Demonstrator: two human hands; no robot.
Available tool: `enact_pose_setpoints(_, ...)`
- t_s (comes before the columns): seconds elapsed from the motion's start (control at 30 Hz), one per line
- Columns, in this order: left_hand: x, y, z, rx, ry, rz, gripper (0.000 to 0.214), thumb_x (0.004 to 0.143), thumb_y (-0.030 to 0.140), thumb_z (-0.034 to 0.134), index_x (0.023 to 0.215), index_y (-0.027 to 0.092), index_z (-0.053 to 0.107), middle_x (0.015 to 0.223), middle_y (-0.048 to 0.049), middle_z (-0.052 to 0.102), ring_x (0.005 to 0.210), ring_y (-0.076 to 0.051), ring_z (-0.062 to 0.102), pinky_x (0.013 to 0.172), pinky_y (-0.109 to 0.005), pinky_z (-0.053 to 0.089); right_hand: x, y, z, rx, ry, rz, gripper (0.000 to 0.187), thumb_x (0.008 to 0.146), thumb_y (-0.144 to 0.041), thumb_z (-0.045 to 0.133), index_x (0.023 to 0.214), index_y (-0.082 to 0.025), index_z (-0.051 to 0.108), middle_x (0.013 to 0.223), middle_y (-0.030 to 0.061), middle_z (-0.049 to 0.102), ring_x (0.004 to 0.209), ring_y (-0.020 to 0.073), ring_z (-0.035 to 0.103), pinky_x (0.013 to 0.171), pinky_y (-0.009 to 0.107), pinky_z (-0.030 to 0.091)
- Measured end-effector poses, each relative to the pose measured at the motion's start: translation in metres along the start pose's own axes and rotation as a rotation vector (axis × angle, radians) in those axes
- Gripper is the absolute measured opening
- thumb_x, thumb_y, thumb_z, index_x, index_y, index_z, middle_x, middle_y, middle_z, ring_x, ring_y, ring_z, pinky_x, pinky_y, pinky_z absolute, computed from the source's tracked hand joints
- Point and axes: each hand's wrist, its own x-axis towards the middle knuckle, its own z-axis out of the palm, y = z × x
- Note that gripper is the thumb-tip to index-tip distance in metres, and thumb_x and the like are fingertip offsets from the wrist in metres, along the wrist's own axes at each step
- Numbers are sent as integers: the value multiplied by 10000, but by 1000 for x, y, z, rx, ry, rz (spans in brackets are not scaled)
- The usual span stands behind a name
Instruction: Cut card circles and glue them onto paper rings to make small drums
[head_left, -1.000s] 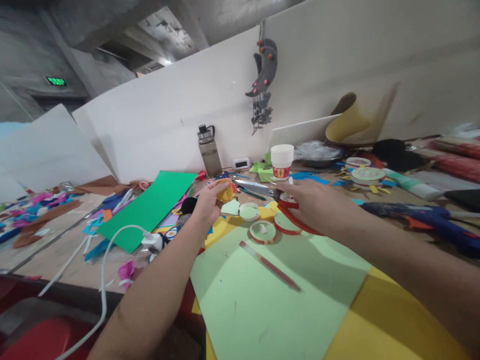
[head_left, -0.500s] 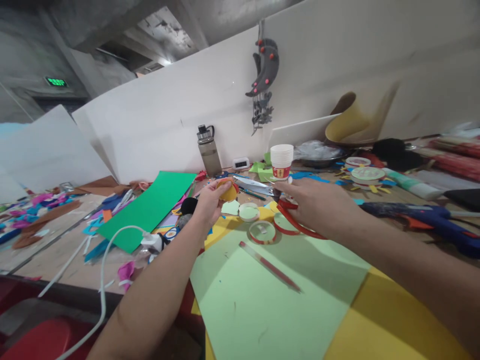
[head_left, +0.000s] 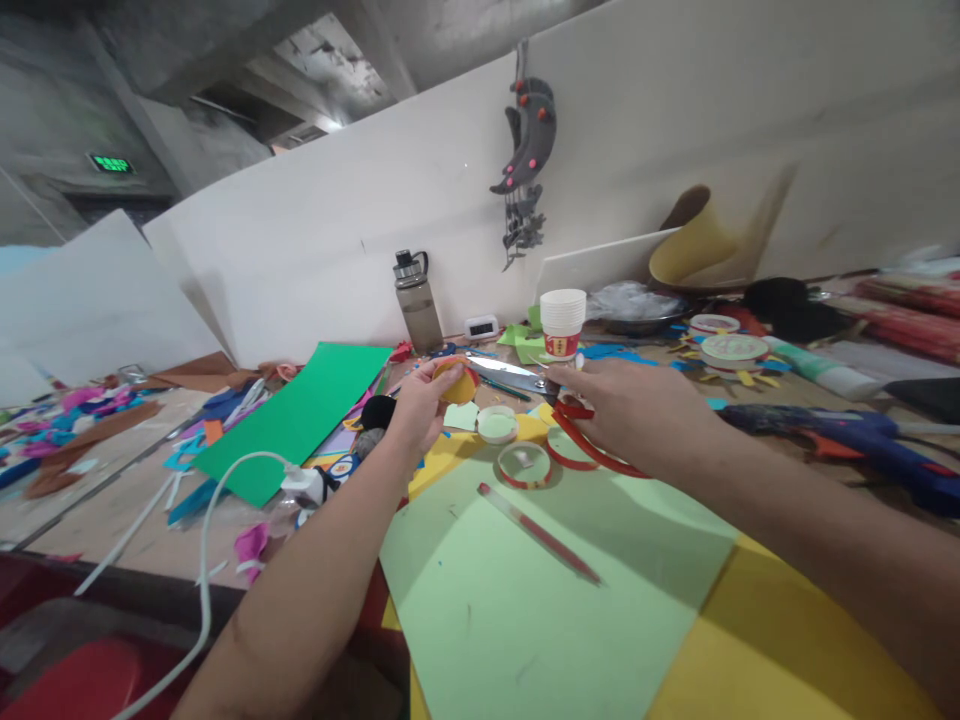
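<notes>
My left hand [head_left: 417,404] is closed around a small yellow and orange round paper piece [head_left: 458,383], held just above the table. My right hand [head_left: 637,410] grips red-handled scissors [head_left: 517,375]; their silver blades point left toward the yellow piece and lie close to it. Below the hands lie two small round lids with red rims [head_left: 526,462] and a white round lid [head_left: 498,423]. A red pen [head_left: 540,533] lies on a light green paper sheet [head_left: 540,600], which covers a yellow sheet [head_left: 757,650].
A dark green sheet [head_left: 300,415], a white cable [head_left: 206,540], a grey water bottle [head_left: 418,300], stacked paper cups [head_left: 563,322], a blue glue gun [head_left: 855,440] and many coloured paper scraps crowd the table. White boards stand behind.
The scissor blades have shifted left and a little up, closer to the yellow piece. My left hand has barely moved.
</notes>
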Motion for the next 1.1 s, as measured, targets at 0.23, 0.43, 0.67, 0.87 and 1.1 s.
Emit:
enact_pose_setpoints(0.23,-1,0,3,42,52,86,319,562,273,854,824,156,717,757,-18,712,674,-113,622,656,-228,469,-1,-2,1,7,40,-10,428,889,-322,499,1307,-306,589,1036,123,723,896,321,668,653,364,457)
enact_pose_setpoints(0.43,-1,-2,2,162,84,145,301,611,308,826,846,153,719,780,-28,711,722,-128,625,693,-246,468,-2,-3,0,-20,34,-7,441,883,-342,487,1313,-311,580,1040,119,726,873,326,678,608,358,456)
enact_pose_setpoints(0.67,0,-5,-1,246,70,185,276,643,296,797,871,158,724,839,-42,715,745,-136,619,705,-249,464,-1,-3,1,-42,-15,17,442,884,-325,468,1312,-322,578,995,112,739,834,303,696,566,319,414)
enact_pose_setpoints(0.87,-1,-6,-1,234,65,188,263,652,287,792,872,162,721,840,-36,712,746,-131,620,692,-238,461,0,-2,1,-44,1,8,431,884,-354,468,1297,-323,588,992,113,733,853,285,694,573,299,404)
enact_pose_setpoints(1.1,0,-9,-2,279,93,235,248,667,277,781,882,167,722,863,-40,714,774,-133,623,726,-251,468,-1,-1,0,-57,-5,9,438,886,-356,465,1307,-311,578,996,124,727,851,285,695,574,301,408)
